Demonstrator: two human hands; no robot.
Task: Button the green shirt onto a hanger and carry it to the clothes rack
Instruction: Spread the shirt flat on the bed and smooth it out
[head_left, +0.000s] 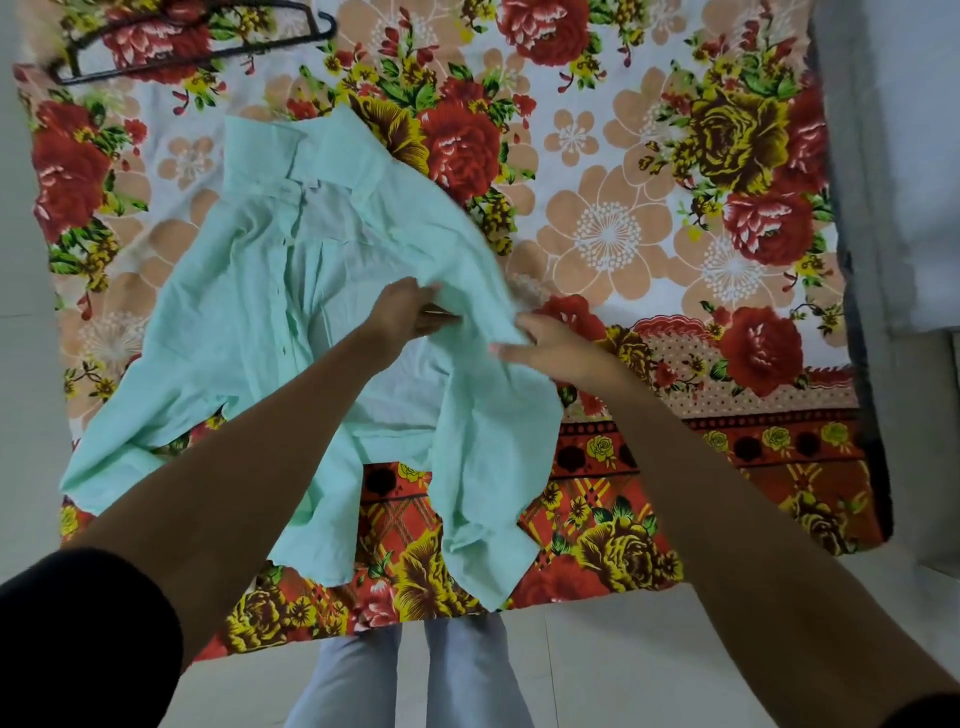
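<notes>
The pale green shirt (249, 312) lies spread on the bed with its collar toward the far side and its front open, showing the lighter inside. Its right front panel is folded over and hangs past the bed's near edge. My left hand (410, 312) pinches the edge of that panel at the middle of the shirt. My right hand (550, 345) grips the same fabric just to the right. A dark hanger (197, 36) rests on the bed at the far left, well apart from the shirt.
The bed is covered by a floral sheet (675, 234) with red and yellow roses. Pale floor tiles (597, 665) lie below the bed's near edge, where my legs stand. A grey bed edge (852, 260) and wall run along the right.
</notes>
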